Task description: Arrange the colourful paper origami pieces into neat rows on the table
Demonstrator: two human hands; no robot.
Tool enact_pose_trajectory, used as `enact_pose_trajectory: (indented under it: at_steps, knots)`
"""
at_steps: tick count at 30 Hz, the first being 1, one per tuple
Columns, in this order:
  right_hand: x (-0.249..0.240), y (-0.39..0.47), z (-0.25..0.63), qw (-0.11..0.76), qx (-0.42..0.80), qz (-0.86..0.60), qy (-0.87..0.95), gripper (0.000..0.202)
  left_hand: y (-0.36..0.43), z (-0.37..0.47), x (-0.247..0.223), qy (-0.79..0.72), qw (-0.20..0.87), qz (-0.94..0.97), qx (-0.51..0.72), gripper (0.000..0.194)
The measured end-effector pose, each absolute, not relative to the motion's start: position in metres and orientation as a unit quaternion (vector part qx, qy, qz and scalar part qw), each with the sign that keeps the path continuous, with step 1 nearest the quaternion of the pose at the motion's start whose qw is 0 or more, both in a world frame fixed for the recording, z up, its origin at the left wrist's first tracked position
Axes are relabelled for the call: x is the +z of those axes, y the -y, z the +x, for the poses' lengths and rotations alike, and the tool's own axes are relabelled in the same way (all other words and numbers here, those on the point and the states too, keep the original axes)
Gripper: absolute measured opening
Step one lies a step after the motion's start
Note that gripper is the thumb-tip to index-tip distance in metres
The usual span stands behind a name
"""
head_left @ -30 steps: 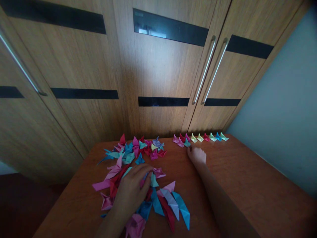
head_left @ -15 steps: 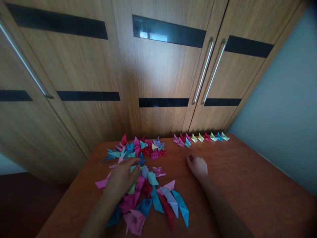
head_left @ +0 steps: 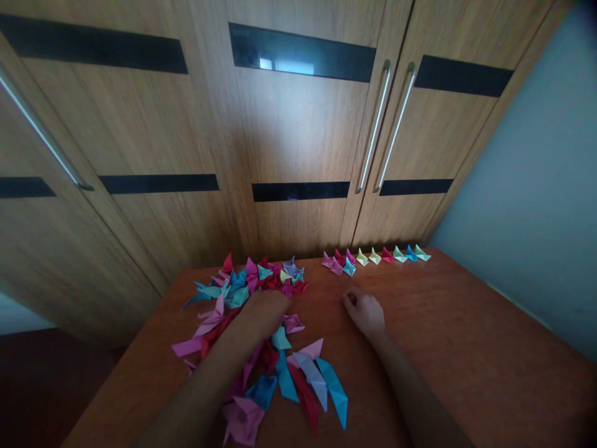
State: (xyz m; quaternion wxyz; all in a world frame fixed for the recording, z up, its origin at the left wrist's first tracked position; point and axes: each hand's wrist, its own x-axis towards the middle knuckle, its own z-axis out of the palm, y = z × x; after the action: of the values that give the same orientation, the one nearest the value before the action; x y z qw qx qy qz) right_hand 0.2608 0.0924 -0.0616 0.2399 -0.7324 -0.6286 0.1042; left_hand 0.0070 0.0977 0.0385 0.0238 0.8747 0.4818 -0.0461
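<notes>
Apparently, the sorting-out of the folded papers is only partly done: 9 are standing in a back row, with 2 more, a pink piece and a teal piece, sitting just in front of its left end. Far more are lying loose, in a far heap and a larger, overlapping near heap, so most seem to be awaiting a place. The left hand is reaching across the 2 heaps, palm down; its fingertips are hiding, so whether it is gripping anything I cannot tell. The right hand is resting on the table in front of the teal piece, fingers curling in narrow, with no paper showing in it. The back row is running close along the rear edge by the wardrobe, its right end nearing the corner by the wall, which is leaving little space that way. Bare wood is opening between the far heap and the row, and a wider stretch is spreading right of the right hand; leftward, the left forearm is crowding the near heap.
</notes>
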Motion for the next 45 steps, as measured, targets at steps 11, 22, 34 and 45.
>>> enact_pose_trajectory:
  at_steps: [11, 22, 34, 45]
  knots:
    - [-0.06, -0.095, 0.257, 0.262, 0.112, -0.718, 0.635, 0.019, -0.095, -0.002, 0.047, -0.477, 0.052, 0.875, 0.06, 0.019]
    - [-0.052, -0.086, 0.226, 0.284, 0.134, -0.656, 0.686, 0.02, -0.049, -0.029, 0.023, -0.495, 0.165, 0.802, 0.291, 0.017]
    - [-0.058, -0.14, 0.244, 0.196, -0.004, -0.769, 0.609, 0.034, -0.039, -0.024, 0.023, -0.498, 0.179, 0.801, 0.281, 0.016]
    - [-0.062, -0.141, 0.261, 0.257, -0.016, -0.802, 0.539, 0.037, -0.038, -0.024, 0.021, -0.5, 0.176, 0.798, 0.287, 0.016]
